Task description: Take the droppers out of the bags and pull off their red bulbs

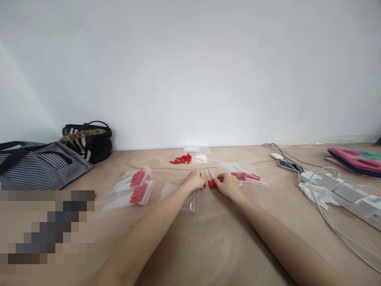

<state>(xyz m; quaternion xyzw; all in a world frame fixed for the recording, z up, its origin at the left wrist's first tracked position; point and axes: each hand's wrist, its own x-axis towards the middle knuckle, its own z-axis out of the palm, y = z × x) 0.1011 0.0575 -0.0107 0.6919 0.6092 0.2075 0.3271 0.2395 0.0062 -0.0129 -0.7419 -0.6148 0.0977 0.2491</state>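
Several thin pale sticks with red ends (211, 184) lie side by side on the table between my hands. My left hand (195, 178) is closed at the left of this row, and a red end shows just under its fingers. From the right, my right hand (228, 184) pinches at the rightmost red-tipped stick; the exact grip is partly hidden. Beneath my left wrist lies a clear zip bag (190, 201) with a red seal line. Another zip bag (245, 176) holding red pieces is just beyond my right hand.
Loose red pieces (183, 159) lie near the wall beside clear plastic bags (200, 155). At left are filled zip bags (139, 192), a striped bag (44, 165) and a black bag (97, 145). A power strip (342, 192) with cables and colourful boards (357, 159) occupy the right.
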